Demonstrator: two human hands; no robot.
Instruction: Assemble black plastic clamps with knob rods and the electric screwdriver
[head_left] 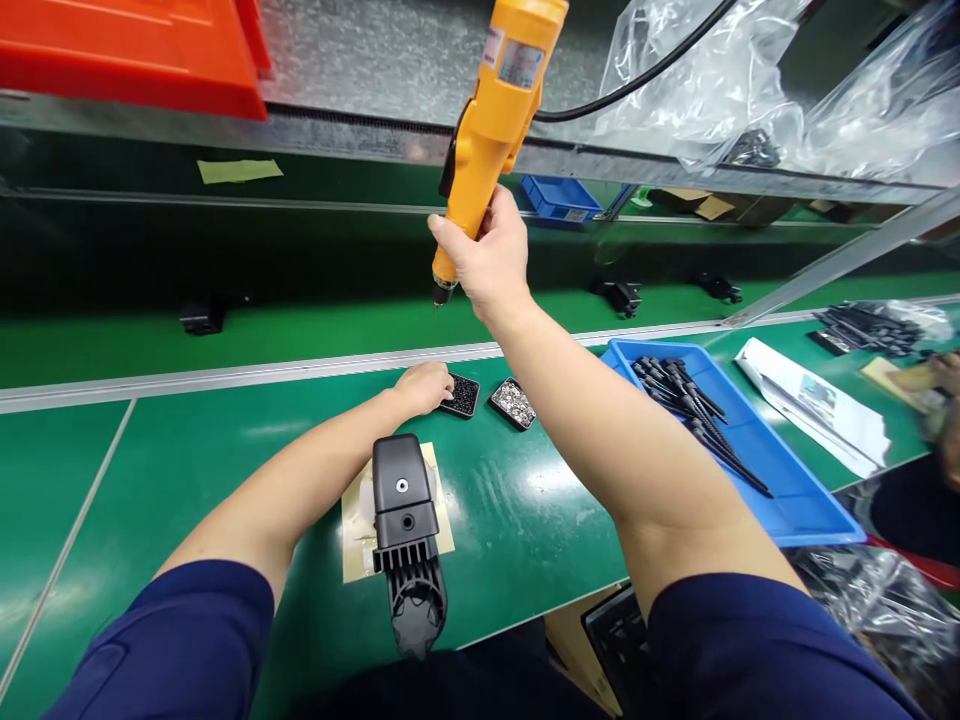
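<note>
My right hand (495,255) is wrapped round the lower body of a yellow electric screwdriver (487,125), raised in front of the shelf with its bit pointing down. At the left end of a small box of black screws (463,396), my left hand (425,388) has its fingers drawn together; what they pinch, if anything, is hidden. Beside that box stands a second small box with shiny metal parts (514,403). A black plastic bracket (405,490) with a ribbed part and a knob lies nearest my body, over a taped beige sheet (360,530).
A blue tray (787,470) of black rod-like parts stands at right, beside a white printed bag (817,400). Overhead runs a metal shelf (360,70) with a red bin (127,50) and clear plastic bags (697,80). Another person's arm (949,400) shows at far right.
</note>
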